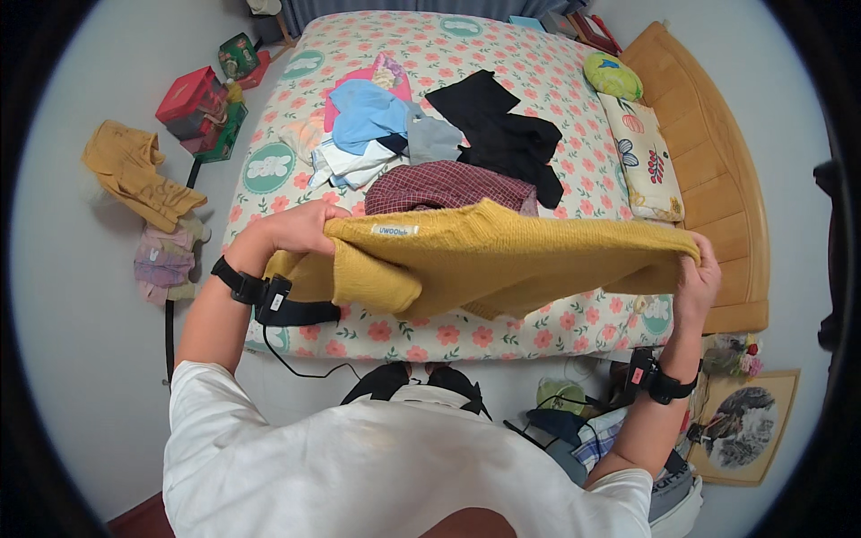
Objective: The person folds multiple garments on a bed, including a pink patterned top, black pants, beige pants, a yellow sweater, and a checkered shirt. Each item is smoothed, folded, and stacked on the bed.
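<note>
A mustard-yellow knitted sweater is stretched sideways in the air between my hands, above the near side of the bed. My left hand grips one end of it, close to a small white label that bears writing. At the opposite end, my right hand has its fingers closed on the knit. Just beyond the sweater lies a dark red checked garment, partly hidden by it. A black garment is spread out farther back, beside a light blue garment and a grey one.
The bed has a flowered sheet and a wooden headboard at right, with a pillow against it. Yellow clothing hangs at the left wall near gift boxes. Clothes and a framed picture stand at lower right.
</note>
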The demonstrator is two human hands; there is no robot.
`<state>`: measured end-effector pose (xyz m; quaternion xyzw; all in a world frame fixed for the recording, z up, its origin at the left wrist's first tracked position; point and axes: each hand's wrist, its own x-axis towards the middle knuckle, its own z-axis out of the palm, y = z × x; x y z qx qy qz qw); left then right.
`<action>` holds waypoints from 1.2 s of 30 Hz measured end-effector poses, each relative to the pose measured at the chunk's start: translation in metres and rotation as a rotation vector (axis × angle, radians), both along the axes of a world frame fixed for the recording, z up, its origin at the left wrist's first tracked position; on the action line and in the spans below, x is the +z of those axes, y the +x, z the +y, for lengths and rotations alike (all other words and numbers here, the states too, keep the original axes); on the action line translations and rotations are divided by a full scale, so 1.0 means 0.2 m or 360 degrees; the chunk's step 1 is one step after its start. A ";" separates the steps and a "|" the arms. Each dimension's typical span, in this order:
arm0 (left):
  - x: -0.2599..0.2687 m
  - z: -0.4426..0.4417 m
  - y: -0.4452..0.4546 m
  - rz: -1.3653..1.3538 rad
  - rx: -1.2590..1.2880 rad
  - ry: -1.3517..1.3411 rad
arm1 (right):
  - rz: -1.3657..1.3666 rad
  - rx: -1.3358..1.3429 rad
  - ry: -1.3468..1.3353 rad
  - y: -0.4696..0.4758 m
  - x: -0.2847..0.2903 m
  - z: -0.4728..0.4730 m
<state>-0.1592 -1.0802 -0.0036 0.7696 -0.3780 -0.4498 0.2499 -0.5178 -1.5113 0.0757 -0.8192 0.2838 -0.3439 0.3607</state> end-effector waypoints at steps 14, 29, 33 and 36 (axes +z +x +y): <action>-0.32 0.04 -0.79 0.1473 0.0941 -0.0519 | 0.0782 0.2235 0.0425 0.54 -0.53 1.36; -0.13 0.66 -0.98 0.0858 0.2083 -0.0666 | 0.0446 -0.0252 0.2499 1.20 -2.17 0.56; 0.03 0.53 -0.93 0.0710 0.1824 -0.0413 | 0.0243 -0.0042 0.2219 1.40 -2.04 0.22; 0.18 0.43 -0.89 0.0693 0.1723 -0.0401 | -0.0561 -0.0005 0.1825 1.53 -1.59 -0.34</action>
